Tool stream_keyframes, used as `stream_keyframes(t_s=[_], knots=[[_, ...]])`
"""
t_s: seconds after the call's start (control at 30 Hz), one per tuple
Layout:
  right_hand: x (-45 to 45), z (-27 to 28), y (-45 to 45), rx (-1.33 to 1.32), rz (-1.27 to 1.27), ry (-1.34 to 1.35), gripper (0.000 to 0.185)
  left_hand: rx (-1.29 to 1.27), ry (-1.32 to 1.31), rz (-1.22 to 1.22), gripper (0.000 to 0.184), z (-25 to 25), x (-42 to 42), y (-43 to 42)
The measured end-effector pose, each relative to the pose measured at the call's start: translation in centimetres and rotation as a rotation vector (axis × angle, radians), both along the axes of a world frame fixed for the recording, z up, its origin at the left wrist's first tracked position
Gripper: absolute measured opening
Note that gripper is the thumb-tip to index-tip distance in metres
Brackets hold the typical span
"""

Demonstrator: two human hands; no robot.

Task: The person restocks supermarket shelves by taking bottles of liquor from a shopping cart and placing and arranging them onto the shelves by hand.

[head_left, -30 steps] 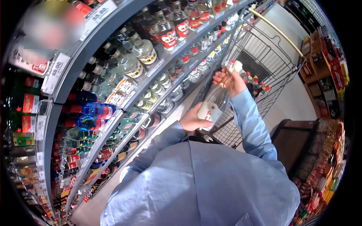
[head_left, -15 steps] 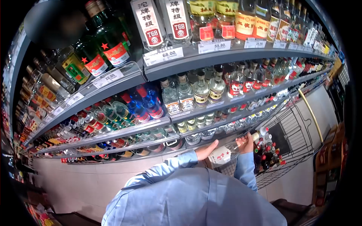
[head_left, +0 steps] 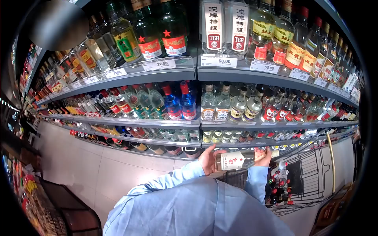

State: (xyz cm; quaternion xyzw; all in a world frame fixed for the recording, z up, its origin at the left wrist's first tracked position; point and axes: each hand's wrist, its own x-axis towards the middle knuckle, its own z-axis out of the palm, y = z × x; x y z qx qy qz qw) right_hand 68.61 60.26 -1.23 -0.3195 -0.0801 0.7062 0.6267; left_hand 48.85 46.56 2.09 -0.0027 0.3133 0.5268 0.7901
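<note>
clasping the white-labelled bottle [head_left: 233, 161] near its neck with the right hand [head_left: 262, 156], with fingers curled around the clear glass. meeting its base with the left hand [head_left: 208, 160], with the thumb raised; cannot tell whether gripping that end or only propping it. holding the two hands apart, one at each end of the white-labelled bottle, and so carrying it almost level in front of the body, with the cap end to the right. reading a red star and red characters on its label. wearing light blue sleeves [head_left: 187, 173] on both arms.

having, right of the white-labelled bottle and partly beneath it, a wire shopping cart [head_left: 303, 169] with a yellow handle [head_left: 332, 161] on the far side. seeing inside, just right of and below the white-labelled bottle, a cluster of capped bottles [head_left: 280, 190].

facing, beyond the white-labelled bottle, a packed shelf unit [head_left: 157, 125]. finding straight above it some cream-labelled bottles [head_left: 237, 113], up to its right some red-labelled bottles [head_left: 271, 113], up to its left two blue bottles [head_left: 188, 108]. higher above it, noticing t68 bottles [head_left: 213, 29] over a 68.00 price tag [head_left: 219, 61].

seeing left of the white-labelled bottle a pale tiled floor [head_left: 78, 157], and farther left, lower down, colourful packets [head_left: 33, 192].
</note>
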Motion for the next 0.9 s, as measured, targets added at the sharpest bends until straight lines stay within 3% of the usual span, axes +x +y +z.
stream_keyframes(t_s=[0.17,0.3,0.37,0.47,0.57,0.67,0.9], knots=[[-3.9,3.8,-3.9,0.195,-0.018,-0.142,0.01,-0.18,0.05,0.305,0.047,-3.8,1.1,-0.8],[-5.9,4.9,-6.2,0.332,0.199,-0.189,0.006,-0.214,0.058,0.436,0.043,-4.9,0.7,-2.9],[-7.0,5.0,-7.1,0.322,0.251,-0.13,0.007,-0.166,0.037,0.438,0.039,-8.0,-0.4,-4.1],[-8.0,4.5,-8.0,0.383,0.341,-0.176,0.005,-0.285,0.14,0.492,0.038,-5.3,-0.4,-6.3],[-8.9,4.4,-9.0,0.372,0.374,-0.188,0.006,-0.184,0.079,0.484,0.041,-10.0,-1.8,-7.8],[-9.5,4.7,-9.7,0.352,0.353,-0.212,0.007,-0.186,0.099,0.474,0.042,-10.5,-2.5,-8.1],[-11.5,5.8,-10.3,0.444,0.277,-0.221,0.006,-0.17,0.096,0.478,0.029,-3.8,-4.5,-7.4]])
